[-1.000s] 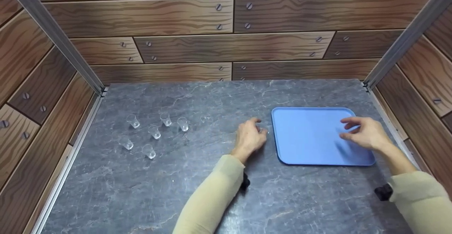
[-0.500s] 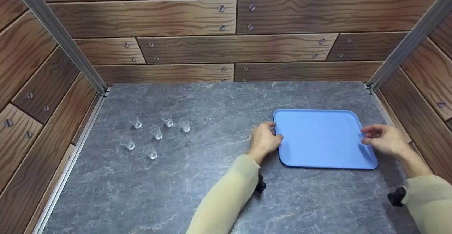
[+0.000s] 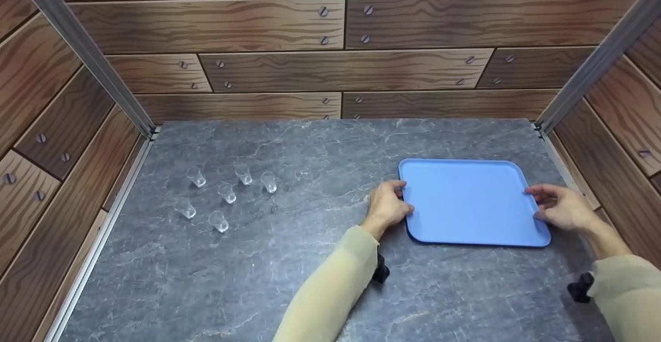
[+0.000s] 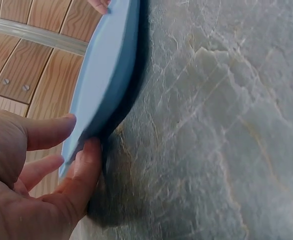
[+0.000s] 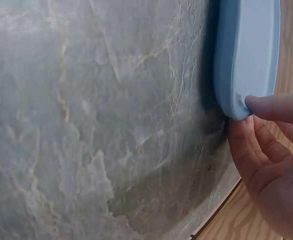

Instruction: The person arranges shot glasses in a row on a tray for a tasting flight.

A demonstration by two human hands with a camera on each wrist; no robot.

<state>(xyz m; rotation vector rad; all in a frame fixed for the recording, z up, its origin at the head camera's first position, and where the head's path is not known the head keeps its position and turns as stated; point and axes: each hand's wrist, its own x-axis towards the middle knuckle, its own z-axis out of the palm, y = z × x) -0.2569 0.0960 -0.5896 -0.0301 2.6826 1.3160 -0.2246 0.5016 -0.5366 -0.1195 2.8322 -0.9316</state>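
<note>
Blue tray point(image 3: 470, 202) lies at the right of the table point(image 3: 181, 280), directly between the hands, long axis running left to right. Neither hand is nearer: left hand point(image 3: 386, 205) grips the left short edge, fingers under the rim; right hand point(image 3: 567, 208) pinches the right short edge, thumb on top. Whether the tray is raised cannot be told. Clear cups point(image 3: 226, 193) are well apart, left.
</note>
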